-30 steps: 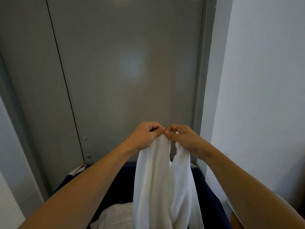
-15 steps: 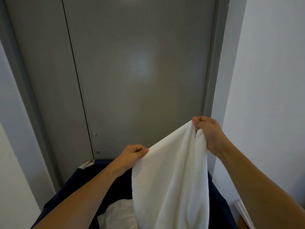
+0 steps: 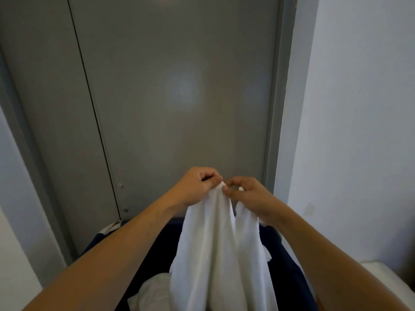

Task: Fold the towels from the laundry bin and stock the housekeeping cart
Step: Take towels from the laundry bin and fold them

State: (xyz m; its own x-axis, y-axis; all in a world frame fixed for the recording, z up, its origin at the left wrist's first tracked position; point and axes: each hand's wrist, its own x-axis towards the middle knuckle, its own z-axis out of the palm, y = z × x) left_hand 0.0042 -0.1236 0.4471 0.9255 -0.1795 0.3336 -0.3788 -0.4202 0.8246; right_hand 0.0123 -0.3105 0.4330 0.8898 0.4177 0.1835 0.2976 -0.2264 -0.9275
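Observation:
A white towel [image 3: 213, 250] hangs in two drapes from my hands over the dark blue laundry bin [image 3: 157, 254]. My left hand [image 3: 197, 185] pinches the towel's top edge with curled fingers. My right hand [image 3: 247, 196] pinches the edge right beside it, so the two hands touch at the fingertips. More white laundry [image 3: 152, 292] lies crumpled inside the bin below. The towel's lower end runs out of view.
A grey double door [image 3: 179, 97] stands just behind the bin. A white wall [image 3: 359, 131] is on the right, with a white object [image 3: 377, 270] at its foot. Another pale wall edge is at the left.
Half a second ago my hands were spread apart with the towel stretched between them. They have come back together, and the towel now hangs doubled.

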